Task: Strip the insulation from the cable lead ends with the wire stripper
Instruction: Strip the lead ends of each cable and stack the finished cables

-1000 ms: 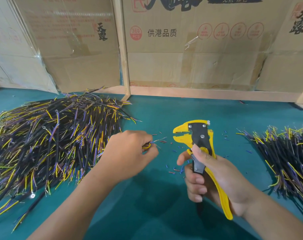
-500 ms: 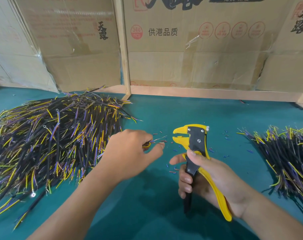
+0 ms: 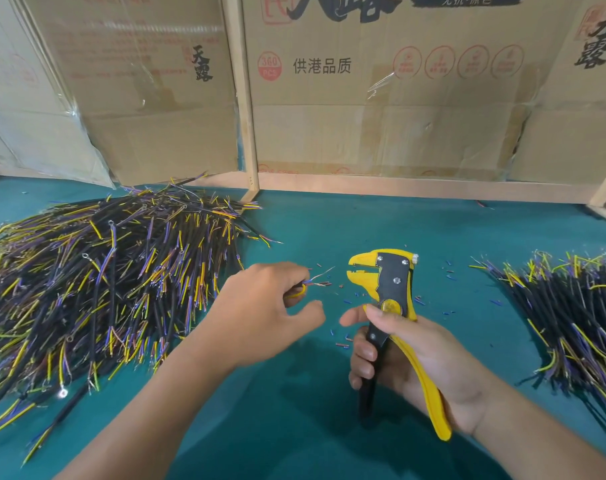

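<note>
My right hand (image 3: pixel 419 362) grips the handles of a yellow and black wire stripper (image 3: pixel 391 289), held upright with its jaws pointing left and slightly apart. My left hand (image 3: pixel 260 306) pinches a cable (image 3: pixel 303 287) whose thin yellow and purple leads stick out to the right. The bare lead tips (image 3: pixel 320 277) sit a short gap left of the stripper jaws, not touching them. Most of the cable is hidden under my left hand.
A big heap of black cables with yellow and purple leads (image 3: pixel 97 282) covers the left of the green table (image 3: pixel 294 427). A smaller heap (image 3: pixel 571 313) lies at the right. Insulation scraps (image 3: pixel 343 341) litter the middle. Cardboard boxes (image 3: pixel 398 98) and a wooden frame (image 3: pixel 246 133) wall the back.
The stripper has shifted left and lower toward the lead ends. My left hand's thumb has come away from the fingers, and the leads now point at the jaws.
</note>
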Tool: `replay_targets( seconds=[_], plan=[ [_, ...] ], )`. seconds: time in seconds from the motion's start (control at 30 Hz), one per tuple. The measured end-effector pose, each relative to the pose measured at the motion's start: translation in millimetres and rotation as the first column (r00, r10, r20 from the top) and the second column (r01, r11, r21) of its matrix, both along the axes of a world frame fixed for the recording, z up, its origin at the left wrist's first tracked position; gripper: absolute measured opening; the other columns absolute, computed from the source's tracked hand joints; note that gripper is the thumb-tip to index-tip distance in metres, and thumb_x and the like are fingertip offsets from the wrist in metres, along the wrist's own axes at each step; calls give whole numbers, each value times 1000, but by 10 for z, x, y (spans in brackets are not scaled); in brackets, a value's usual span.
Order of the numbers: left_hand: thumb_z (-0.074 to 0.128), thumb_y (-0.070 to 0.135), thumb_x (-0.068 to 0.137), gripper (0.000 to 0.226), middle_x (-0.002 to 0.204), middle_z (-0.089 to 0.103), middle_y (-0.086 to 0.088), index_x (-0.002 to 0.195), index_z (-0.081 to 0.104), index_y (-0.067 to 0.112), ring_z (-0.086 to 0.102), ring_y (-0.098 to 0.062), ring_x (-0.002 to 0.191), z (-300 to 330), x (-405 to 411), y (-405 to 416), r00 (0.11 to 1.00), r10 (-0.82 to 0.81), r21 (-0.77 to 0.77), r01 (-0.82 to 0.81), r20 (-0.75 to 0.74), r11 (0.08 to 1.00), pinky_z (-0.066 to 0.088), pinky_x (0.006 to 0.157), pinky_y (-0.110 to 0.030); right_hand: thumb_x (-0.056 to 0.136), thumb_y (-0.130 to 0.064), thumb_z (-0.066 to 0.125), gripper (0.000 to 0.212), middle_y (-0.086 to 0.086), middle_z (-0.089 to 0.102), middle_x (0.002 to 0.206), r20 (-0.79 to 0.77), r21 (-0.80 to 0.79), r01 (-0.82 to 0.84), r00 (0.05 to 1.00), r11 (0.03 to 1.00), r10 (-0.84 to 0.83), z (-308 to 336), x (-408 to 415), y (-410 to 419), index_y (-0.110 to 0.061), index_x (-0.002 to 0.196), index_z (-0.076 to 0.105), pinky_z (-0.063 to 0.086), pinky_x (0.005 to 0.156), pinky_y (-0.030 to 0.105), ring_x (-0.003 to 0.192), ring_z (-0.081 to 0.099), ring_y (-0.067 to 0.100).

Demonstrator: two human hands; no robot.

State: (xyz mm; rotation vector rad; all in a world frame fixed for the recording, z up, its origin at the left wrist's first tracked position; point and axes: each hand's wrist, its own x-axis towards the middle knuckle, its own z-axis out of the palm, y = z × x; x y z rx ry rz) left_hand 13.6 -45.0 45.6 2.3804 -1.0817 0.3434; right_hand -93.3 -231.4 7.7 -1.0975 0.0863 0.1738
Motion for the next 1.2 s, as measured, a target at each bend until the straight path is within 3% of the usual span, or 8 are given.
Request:
replay_targets(
  seconds=[0.1, 0.3, 0.43, 0.63, 0.93, 1.07, 1.2],
  plan=[
    [53, 38, 75, 35, 60, 28, 0, 65, 27, 15, 23, -18, 60, -7, -42, -39, 995, -72, -15, 71, -66, 997, 30, 55, -38, 82, -28, 72, 30, 14, 54, 75, 66, -31, 101, 993, 994, -98, -17, -5, 68, -4, 101, 73, 55, 66, 42, 67, 57, 31],
    [44, 43, 73, 35, 59, 26, -2, 63, 21, 18, 25, -23, 60, -75, -170, -140, 994, -95, 22, 96, -47, 995, 24, 52, -36, 80, -29, 73, 21, 16, 64, 79, 145, -126, 233, 966, 964, -215, -10, -26, 99, -11, 89, 72, 57, 67, 41, 72, 65, 32],
    [49, 38, 75, 36, 58, 26, -2, 63, 21, 19, 23, -21, 59, -87, -191, -162, 994, -96, 25, 98, -60, 995, 21, 52, -34, 83, -30, 69, 13, 14, 63, 75, 176, -180, 244, 961, 953, -213, -2, -40, 119, -18, 80, 71, 55, 70, 46, 69, 63, 31],
    [49, 38, 76, 36, 59, 27, -3, 63, 22, 18, 28, -26, 62, -76, -211, -173, 992, -104, 19, 106, -65, 994, 23, 51, -35, 84, -28, 72, 12, 13, 60, 72, 189, -186, 249, 958, 950, -214, 11, -47, 136, -17, 79, 70, 57, 67, 40, 67, 62, 30],
    [37, 60, 83, 50, 59, 31, -3, 63, 29, 15, 31, -23, 61, -96, -193, -152, 980, -162, 8, 164, -113, 986, 26, 52, -35, 82, -27, 65, 12, 13, 58, 71, 208, -209, 286, 947, 935, -243, -23, -24, 118, -16, 78, 69, 54, 70, 48, 65, 61, 29],
    [37, 62, 88, 53, 60, 33, 1, 64, 31, 16, 28, -18, 57, -108, -179, -137, 970, -196, -9, 197, -145, 980, 23, 50, -33, 87, -23, 71, 13, 13, 58, 72, 220, -227, 278, 948, 933, -229, -40, -17, 108, -13, 80, 68, 54, 71, 48, 66, 61, 30],
    [36, 64, 91, 54, 62, 36, 1, 65, 33, 17, 32, -21, 59, -116, -157, -128, 965, -211, -5, 212, -153, 977, 25, 50, -33, 85, -26, 66, 15, 13, 58, 72, 213, -210, 280, 948, 937, -235, -48, -16, 89, -11, 82, 68, 56, 70, 46, 67, 61, 30]
  ],
)
